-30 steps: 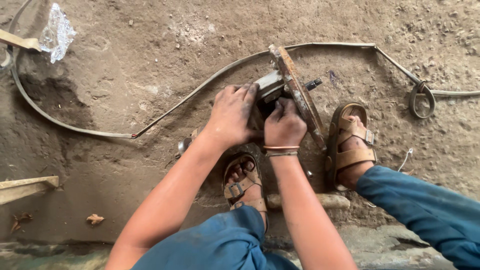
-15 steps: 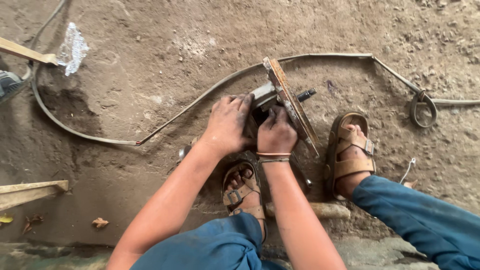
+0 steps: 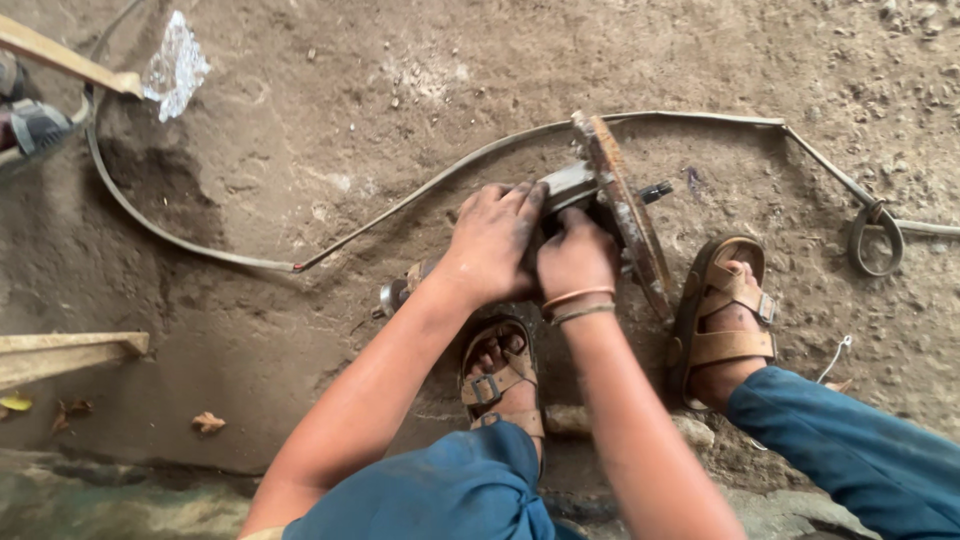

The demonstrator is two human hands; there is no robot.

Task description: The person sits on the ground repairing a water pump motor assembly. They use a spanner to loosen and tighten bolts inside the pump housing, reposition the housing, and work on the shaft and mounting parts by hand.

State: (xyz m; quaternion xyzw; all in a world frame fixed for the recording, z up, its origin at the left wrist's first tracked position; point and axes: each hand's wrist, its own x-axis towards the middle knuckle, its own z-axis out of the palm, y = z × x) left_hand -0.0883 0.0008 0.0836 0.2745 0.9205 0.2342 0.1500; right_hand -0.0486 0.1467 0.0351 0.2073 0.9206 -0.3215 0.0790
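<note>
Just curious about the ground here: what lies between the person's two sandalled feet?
In the head view, the rusty metal disc stands on edge between the left sandal and right sandal; the right hand rests beside it, on dirt ground.

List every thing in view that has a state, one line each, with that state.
Left hand: pressed on the grey metal part.
Right hand: gripping beside the rusty metal disc.
Rusty metal disc: standing on edge.
Flat grey strap: slack, curved across the dirt ground.
Brown sandals: buckled on.
</note>
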